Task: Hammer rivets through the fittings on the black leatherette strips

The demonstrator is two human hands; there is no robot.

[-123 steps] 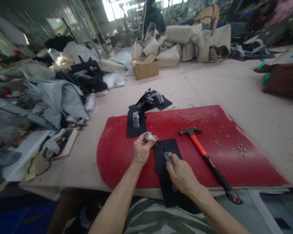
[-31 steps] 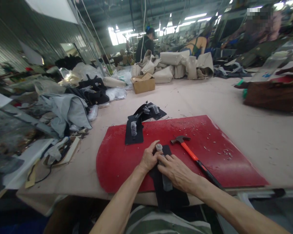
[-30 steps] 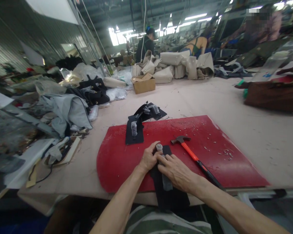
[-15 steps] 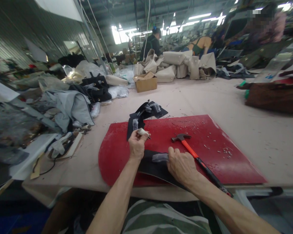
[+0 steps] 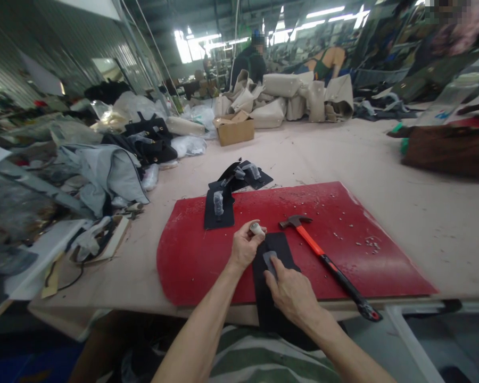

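Observation:
My left hand [image 5: 245,246] is closed on a small white cylindrical object [image 5: 256,229] just above the far end of a black panel [image 5: 281,243]. The panel lies lengthwise over the red board [image 5: 191,260], its near end reaching past the table edge. On the panel is a plastic-wrapped piece [image 5: 270,260]. My right hand [image 5: 291,290] rests on the panel, index finger extended onto the wrapped piece and thumb apart. A hammer [image 5: 309,239] with an orange and black handle lies to the right. Other black pieces [image 5: 219,213] with wrapped parts lie at the board's far left edge.
Small metal bits [image 5: 369,244] are scattered on the board's right side. A cardboard box [image 5: 235,131] and beige bags [image 5: 271,113] stand at the back. Grey and black bags [image 5: 112,173] lie left, a brown bag [image 5: 451,151] right. People are in the background.
The black panel has turned from crosswise to lengthwise. My left hand has moved right with the white object, to the panel's far end. My right hand has shifted nearer, its index finger now extended.

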